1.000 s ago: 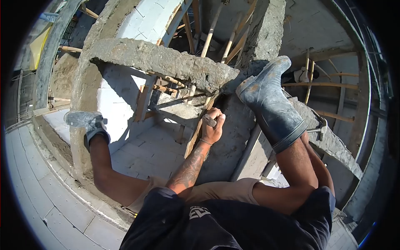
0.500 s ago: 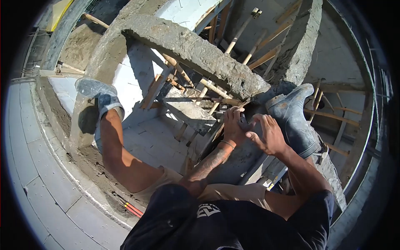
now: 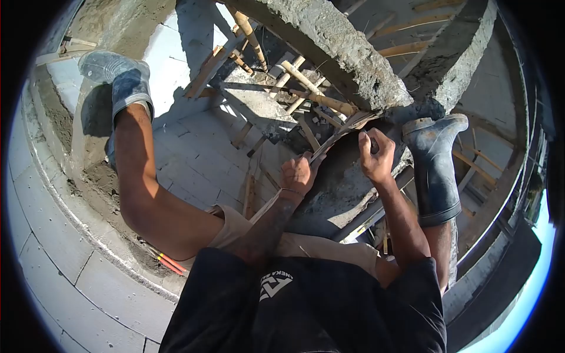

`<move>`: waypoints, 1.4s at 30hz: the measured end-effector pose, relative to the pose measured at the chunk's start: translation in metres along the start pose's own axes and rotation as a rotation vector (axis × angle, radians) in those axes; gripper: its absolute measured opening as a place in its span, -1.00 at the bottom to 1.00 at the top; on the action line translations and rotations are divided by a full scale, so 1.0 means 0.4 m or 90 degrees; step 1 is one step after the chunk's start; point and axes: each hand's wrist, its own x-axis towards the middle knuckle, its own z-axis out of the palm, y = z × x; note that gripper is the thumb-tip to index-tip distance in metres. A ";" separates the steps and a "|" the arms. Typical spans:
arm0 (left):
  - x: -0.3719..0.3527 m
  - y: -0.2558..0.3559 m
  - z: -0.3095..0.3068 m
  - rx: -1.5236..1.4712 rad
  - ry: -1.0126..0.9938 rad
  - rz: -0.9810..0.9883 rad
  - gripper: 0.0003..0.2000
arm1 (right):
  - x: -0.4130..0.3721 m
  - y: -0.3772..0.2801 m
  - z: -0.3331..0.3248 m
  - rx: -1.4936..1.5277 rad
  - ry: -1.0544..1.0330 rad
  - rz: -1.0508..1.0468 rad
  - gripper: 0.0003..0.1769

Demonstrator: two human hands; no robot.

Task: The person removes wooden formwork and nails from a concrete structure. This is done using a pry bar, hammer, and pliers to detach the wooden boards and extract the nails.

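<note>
Left hand (image 3: 298, 176) grips 1 thin, bowed sheet (image 3: 346, 129), probably plywood.

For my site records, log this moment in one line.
Left hand: gripping thin board | Right hand: closed around dark object, apart from board

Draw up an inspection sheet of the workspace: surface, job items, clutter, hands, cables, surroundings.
Surface: rough concrete below the hands, partly sunlit, partly shaded.
Job items: thin board at a slant; small dark object, mostly hidden by fingers, so its kind is unclear.
Clutter: bamboo poles beyond the board; orange-red sticks on the ledge beside the left knee.
Hands: left hand grips the board's edge; right hand is closed around the dark object.
Cables: nothing seen.
Surroundings: rough concrete beam ahead; left boot and right boot wide apart; pale blocks at lower left.
</note>
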 end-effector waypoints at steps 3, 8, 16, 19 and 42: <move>0.056 -0.001 -0.018 0.046 0.032 0.014 -0.56 | 0.044 0.015 0.052 0.069 0.105 -0.056 -0.79; 0.038 0.028 -0.041 0.002 0.007 0.020 -0.59 | 0.021 0.028 0.008 0.097 0.044 -0.069 -0.73; 0.040 -0.076 0.067 -0.232 0.067 0.013 -0.71 | 0.032 0.036 -0.047 0.034 0.051 0.127 -0.66; 0.057 -0.025 -0.005 -0.166 0.026 0.104 -0.71 | -0.024 -0.001 -0.038 -0.016 -0.001 0.062 -0.66; 0.105 -0.012 0.068 -0.492 -0.266 -0.036 -0.48 | -0.014 -0.181 -0.406 0.544 0.061 -0.006 -0.70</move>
